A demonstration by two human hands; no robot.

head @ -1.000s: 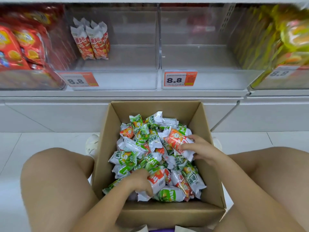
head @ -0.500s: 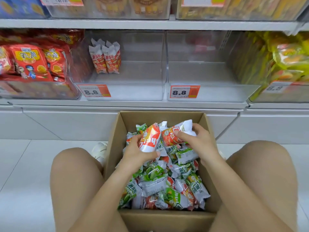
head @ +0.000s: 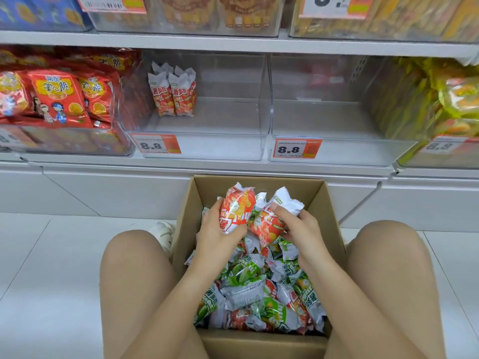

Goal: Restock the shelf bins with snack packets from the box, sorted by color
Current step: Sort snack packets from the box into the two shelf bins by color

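I see both hands up over the far end of the cardboard box (head: pixel 329 203), centre of frame, forearms coming in from the bottom edge between two bare knees. Left hand (head: pixel 216 230) has its fingers curled round one red packet (head: pixel 236 208), held upright, thumb across the front. Right hand (head: pixel 302 229) grips a second red packet (head: pixel 267 224), tilted w/ its white crimped end up-right, index finger laid on top. The 2 packets touch each other just above the pile.

Below them the box is full of mixed packets (head: pixel 254 294), green & red jumbled; too many and too overlapped to count.

Shelf across the upper half: 4 clear bins in the lower row. Left-centre bin (head: pixel 207 149) holds 4 red packets (head: pixel 172 95) standing at its back left corner, approx; rear ones partly hidden. Right-centre bin (head: pixel 344 154) shows no packets. Far-left bin is packed w/ big red bags (head: pixel 57 97), far-right one w/ yellow bags (head: pixel 451 99). Both centre bins carry 8.8 price tags.
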